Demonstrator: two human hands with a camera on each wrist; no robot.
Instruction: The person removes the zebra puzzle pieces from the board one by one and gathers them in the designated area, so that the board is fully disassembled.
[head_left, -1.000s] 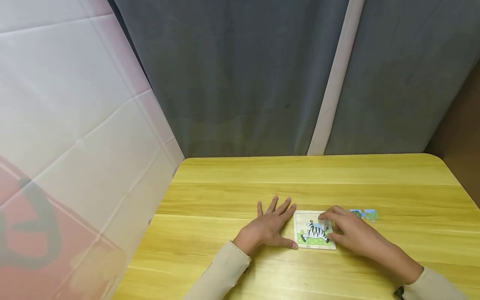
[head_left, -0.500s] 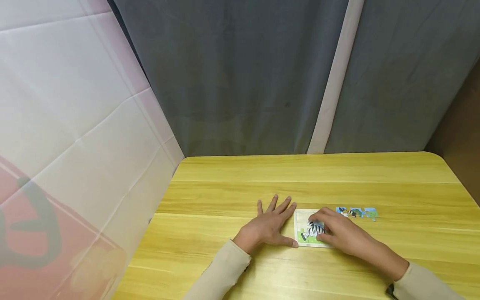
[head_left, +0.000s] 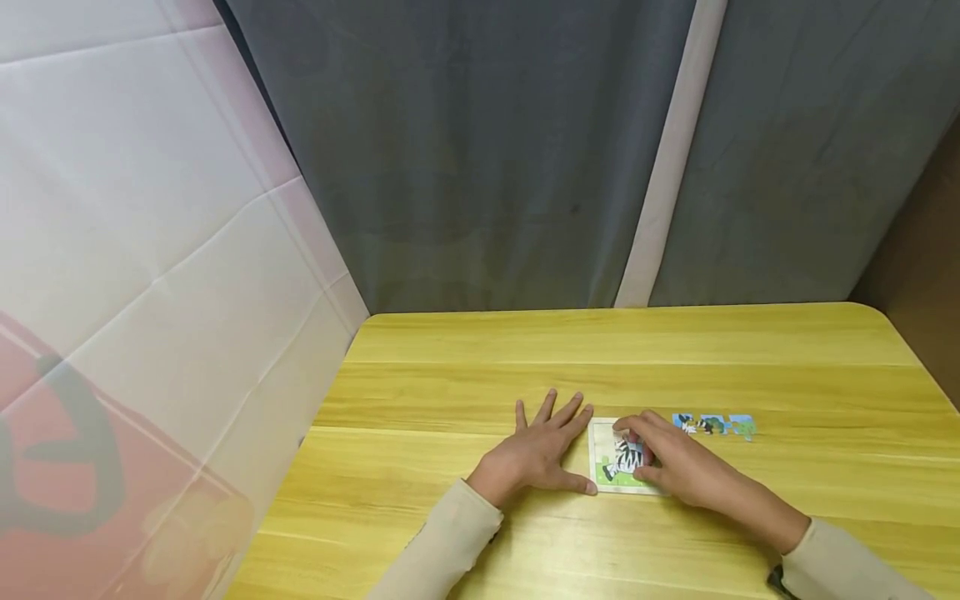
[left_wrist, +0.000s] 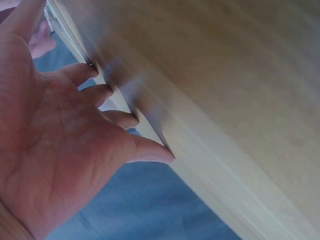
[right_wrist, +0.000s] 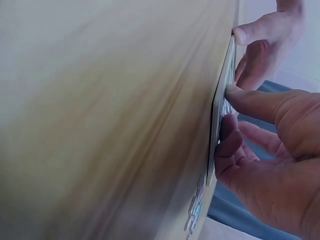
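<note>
A square wooden jigsaw puzzle tray (head_left: 592, 454) lies on the table, with zebra puzzle pieces in its lower part and bare wood showing at its upper left. My left hand (head_left: 536, 457) lies spread beside it, thumb and index finger touching the tray's left edge. The right hand (head_left: 675, 454) is over the tray's right half, thumb and curled fingers pinching a striped zebra puzzle piece (head_left: 628, 457). In the right wrist view my right thumb (right_wrist: 257, 103) and fingertips meet at the tray's face. The right hand hides the tray's right side.
Several loose puzzle pieces (head_left: 712, 425) lie in a row beyond the right hand. The yellow wooden table (head_left: 450, 383) ends at a grey curtain (head_left: 480, 167). A pale printed cloth (head_left: 165, 208) hangs on the left.
My right hand has moved left across the tray, uncovering another loose piece behind it. The striped piece under its fingers has shifted slightly. The left hand stays put.
</note>
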